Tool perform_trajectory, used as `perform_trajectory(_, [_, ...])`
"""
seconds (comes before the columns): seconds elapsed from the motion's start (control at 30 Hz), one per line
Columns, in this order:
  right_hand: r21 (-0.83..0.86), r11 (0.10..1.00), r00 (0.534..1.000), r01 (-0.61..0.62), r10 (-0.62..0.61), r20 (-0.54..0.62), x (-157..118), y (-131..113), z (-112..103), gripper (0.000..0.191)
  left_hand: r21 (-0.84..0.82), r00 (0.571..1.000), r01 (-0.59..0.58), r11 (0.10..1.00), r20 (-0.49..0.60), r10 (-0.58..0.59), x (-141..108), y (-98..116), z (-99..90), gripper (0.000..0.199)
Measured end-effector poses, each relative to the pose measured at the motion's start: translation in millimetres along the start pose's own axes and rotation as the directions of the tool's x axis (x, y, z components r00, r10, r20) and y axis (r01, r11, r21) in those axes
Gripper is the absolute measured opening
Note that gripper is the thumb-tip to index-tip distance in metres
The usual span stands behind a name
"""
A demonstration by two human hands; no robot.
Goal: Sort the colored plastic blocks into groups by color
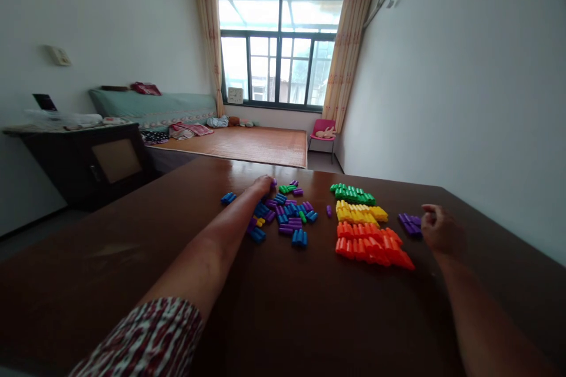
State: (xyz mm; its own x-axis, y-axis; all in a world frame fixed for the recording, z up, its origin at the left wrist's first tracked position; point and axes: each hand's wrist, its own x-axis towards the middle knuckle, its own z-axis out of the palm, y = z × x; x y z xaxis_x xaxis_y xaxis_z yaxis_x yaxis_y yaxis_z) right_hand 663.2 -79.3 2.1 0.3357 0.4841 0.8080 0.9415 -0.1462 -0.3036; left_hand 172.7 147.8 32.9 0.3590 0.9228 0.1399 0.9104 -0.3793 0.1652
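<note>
My left hand reaches to the far side of a loose mixed pile, its fingers closed at a small purple plastic piece. The pile holds blue pieces, purple pieces, and a few green and yellow ones. On the right, my right hand rests beside a small flat group of purple pieces. Its fingers are loosely bent and apart, with nothing visible in them. Between the hands lie sorted rows of green pieces, yellow pieces and orange pieces.
All the pieces lie on a dark brown glossy table. One purple piece lies alone between the pile and the rows. Beyond the table are a bed, a pink chair and a dark cabinet.
</note>
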Motion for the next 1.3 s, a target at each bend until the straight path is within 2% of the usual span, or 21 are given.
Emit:
perform_trajectory(0.17, [0.066, 0.997, 1.0, 0.03, -0.029, -0.012, 5.4, -41.3, -9.9, 0.032, 0.007, 0.996, 0.076, 0.997, -0.056, -0.075, -19.6, -11.7, -8.7, 0.021])
perform_trajectory(0.33, [0.108, 0.986, 0.992, 0.127, -0.128, 0.007, 4.2, -71.1, -12.2, 0.031, -0.002, 0.981, 0.13, 0.991, -0.147, -0.129, -35.4, -7.2, -12.6, 0.037])
perform_trajectory(0.43, [0.095, 0.981, 0.985, 0.169, -0.171, 0.013, 3.2, -72.2, -10.8, 0.031, -0.001, 0.987, 0.11, 0.994, -0.117, -0.109, -29.5, 0.9, -11.3, 0.038])
perform_trajectory(0.57, [0.073, 0.983, 0.985, 0.168, -0.171, 0.024, 3.6, -65.6, -10.0, 0.031, 0.019, 0.997, 0.073, 0.997, -0.03, -0.072, -14.2, 11.8, -5.0, 0.033])
perform_trajectory(0.7, [0.081, 0.985, 0.988, 0.151, -0.153, 0.022, 5.6, -61.0, -9.9, 0.031, 0.047, 0.992, 0.127, 0.991, -0.005, -0.127, -6.6, 14.5, -0.7, 0.035])
perform_trajectory(0.83, [0.107, 0.983, 0.988, 0.148, -0.15, 0.018, 8.0, -64.7, -9.8, 0.032, 0.047, 0.987, 0.161, 0.986, -0.009, -0.161, -11.5, 10.7, -4.5, 0.035])
perform_trajectory(1.03, [0.153, 0.97, 0.979, 0.189, -0.198, 0.047, 6.7, -86.8, -12.5, 0.032, -0.015, 0.995, 0.101, 0.995, 0.022, -0.101, -33.8, 8.6, -9.8, 0.058])
perform_trajectory(1.2, [0.228, 0.949, 0.964, 0.218, -0.246, 0.098, 4.3, -107.2, -13.7, 0.029, -0.109, 0.998, 0.059, 0.992, -0.018, -0.061, -44.6, 20.7, -17.8, 0.041])
perform_trajectory(1.3, [0.381, 0.913, 0.966, 0.147, -0.215, 0.142, 2.8, -128.8, -17.4, 0.027, -0.209, 0.996, -0.053, 0.976, -0.082, 0.037, -50.3, 47.5, -23.4, 0.033])
